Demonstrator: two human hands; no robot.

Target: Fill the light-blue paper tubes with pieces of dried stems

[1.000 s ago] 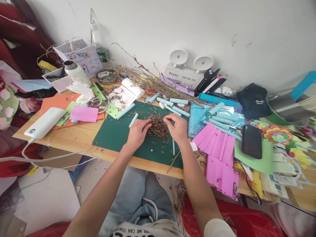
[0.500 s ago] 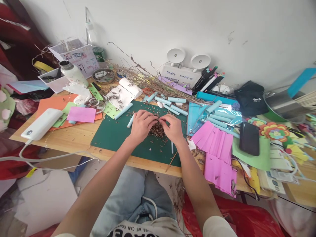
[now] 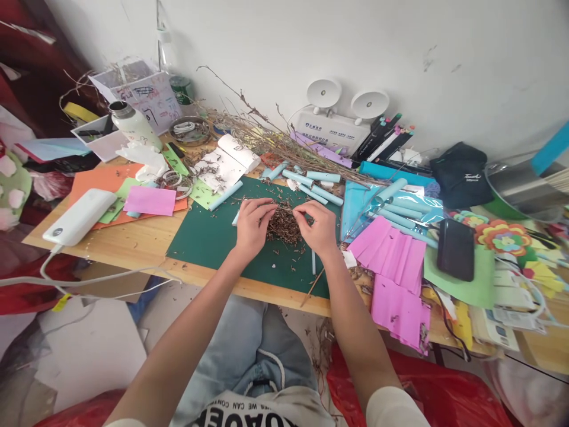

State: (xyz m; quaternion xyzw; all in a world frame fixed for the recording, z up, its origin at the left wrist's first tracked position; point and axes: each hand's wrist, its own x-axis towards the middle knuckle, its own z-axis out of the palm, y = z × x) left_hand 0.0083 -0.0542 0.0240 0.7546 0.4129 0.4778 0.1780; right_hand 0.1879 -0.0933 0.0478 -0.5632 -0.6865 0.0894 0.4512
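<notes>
My left hand [image 3: 254,228] and my right hand [image 3: 316,228] are raised over a heap of dry brown crumbled leaves [image 3: 284,228]. The heap lies on a dark green cutting mat [image 3: 208,237]. Both hands have thumb and fingers pinched together, a short gap apart. A thin dried stem [image 3: 284,208] appears to stretch between the fingertips; its ends are hidden by the fingers. Beyond the hands lie several light blue paper tubes [image 3: 322,193], and a loose thin stick [image 3: 312,287] rests across the mat's front edge.
A bundle of dry branches [image 3: 267,139] runs along the back. At left are a white power bank [image 3: 80,216] and an uncapped white bottle [image 3: 133,126]. Pink crepe paper [image 3: 389,255], a black phone-like slab [image 3: 456,249] and a metal pot [image 3: 511,184] crowd the right side.
My hands have drawn apart, the right one moving right, so more of the brown heap shows between them. The camera view has shifted slightly.
</notes>
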